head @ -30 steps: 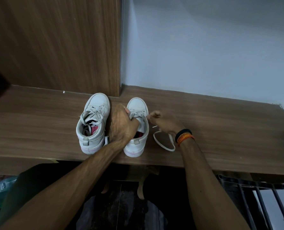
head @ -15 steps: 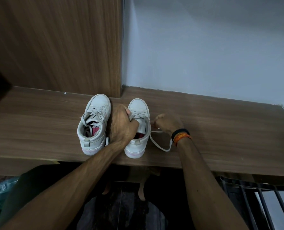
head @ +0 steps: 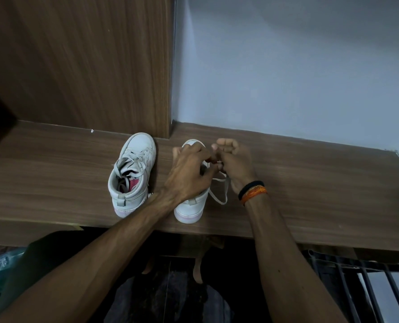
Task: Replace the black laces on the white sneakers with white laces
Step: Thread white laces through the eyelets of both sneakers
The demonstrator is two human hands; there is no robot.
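Both hands meet over right sneaker. Right hand pinches white lace; left hand pinches too, what unclear. Lace loop trails toward person, beside right hand.

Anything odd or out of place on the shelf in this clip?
Nothing damaged or spilled. The left sneaker stands laced, its lace ends tucked loosely inside. Both hands work a white lace at the right sneaker, its slack looping onto the shelf.
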